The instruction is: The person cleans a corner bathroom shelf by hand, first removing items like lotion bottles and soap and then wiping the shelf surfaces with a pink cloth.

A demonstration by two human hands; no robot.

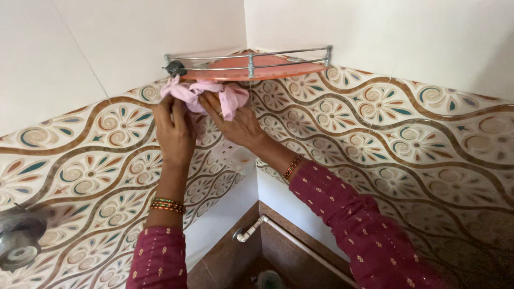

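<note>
An orange corner shelf [278, 68] with a metal rail [250, 58] is fixed high up where two tiled walls meet. A pale pink cloth [188, 92] is bunched right under the shelf's front edge. My left hand [174, 131] grips the cloth's left part from below, fingers curled into it. My right hand [235, 124] holds the cloth's right part, which hangs over its fingers, and presses it up against the underside of the shelf. Both wrists wear bangles and both arms are in maroon patterned sleeves.
The walls carry patterned tiles [407, 139] in a wavy band, plain white above. A white pipe [278, 235] runs along the brown lower tiles on the right wall. A metal tap fitting [19, 241] juts from the left wall. A floor drain [269, 278] lies below.
</note>
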